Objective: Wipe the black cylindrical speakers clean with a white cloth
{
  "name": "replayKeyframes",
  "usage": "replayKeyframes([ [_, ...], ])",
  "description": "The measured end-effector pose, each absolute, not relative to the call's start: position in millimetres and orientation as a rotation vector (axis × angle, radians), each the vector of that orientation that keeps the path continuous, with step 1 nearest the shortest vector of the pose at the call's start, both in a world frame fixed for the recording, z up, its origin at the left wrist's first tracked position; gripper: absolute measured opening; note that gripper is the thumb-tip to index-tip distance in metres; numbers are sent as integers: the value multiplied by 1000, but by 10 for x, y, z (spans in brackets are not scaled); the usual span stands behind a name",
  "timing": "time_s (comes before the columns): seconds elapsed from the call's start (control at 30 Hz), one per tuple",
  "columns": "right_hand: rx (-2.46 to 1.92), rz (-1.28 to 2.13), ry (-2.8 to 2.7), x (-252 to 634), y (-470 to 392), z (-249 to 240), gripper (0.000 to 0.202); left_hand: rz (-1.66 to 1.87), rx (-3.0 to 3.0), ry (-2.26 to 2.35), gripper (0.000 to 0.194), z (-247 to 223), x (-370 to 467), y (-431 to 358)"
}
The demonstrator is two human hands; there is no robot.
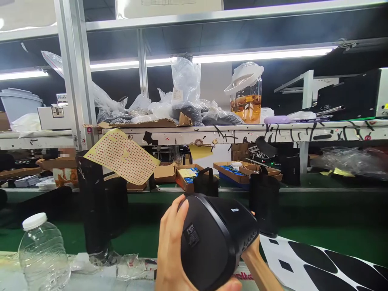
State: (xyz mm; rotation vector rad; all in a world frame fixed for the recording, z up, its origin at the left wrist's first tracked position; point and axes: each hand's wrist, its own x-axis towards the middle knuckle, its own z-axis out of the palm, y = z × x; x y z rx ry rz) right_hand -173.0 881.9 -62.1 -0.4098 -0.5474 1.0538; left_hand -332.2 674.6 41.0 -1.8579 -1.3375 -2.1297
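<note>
A black rounded device (209,238) with a small white logo is held up in front of me, tilted, its flat end with a dark label turned toward me. My left hand (172,242) wraps round that flat end, thumb and fingers on opposite edges. My right hand (253,244) grips the far end from behind and below; most of its fingers are hidden by the device. To the right lies a white sheet (277,252) with large black rounded shapes on it.
A clear bottle (44,258) with a white cap stands at the lower left. Beyond the green belt (151,218) are black units (264,202) and cardboard trays (182,184). A yellow sticker sheet (121,157) hangs from the shelf edge, below bags and a jar (246,101).
</note>
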Motion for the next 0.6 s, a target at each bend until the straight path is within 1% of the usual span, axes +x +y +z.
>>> replayKeyframes([
  [0.13, -412, 1099, -502, -1690, 8728, -501, 28, -2322, -1935, -1214, 92, 405, -3415, 6809],
  [0.27, -418, 1161, -552, -1500, 8613, -249, 32, -2707, -1895, -1088, 93, 485, -3622, 6878],
  [0.33, -431, 1199, -568, -1381, 8504, -82, 34, -2919, -1808, -1021, 90, 539, -3765, 6925],
  [0.4, -436, 1333, -601, -1294, 8319, 98, 37, -3190, -1637, -1001, 78, 563, -3932, 6998],
  [0.43, -418, 1466, -637, -1277, 8197, 184, 37, -3340, -1508, -1044, 70, 557, -4022, 7045],
  [0.5, -241, 1701, -709, -1317, 7920, 330, 29, -3573, -1211, -1242, 52, 510, -4201, 7152],
  [0.53, -126, 1753, -721, -1374, 7781, 384, 25, -3614, -1103, -1368, 46, 477, -4286, 7207],
  [0.6, 15, 1771, -732, -1545, 7547, 450, 25, -3579, -1036, -1568, 40, 411, -4438, 7297],
])
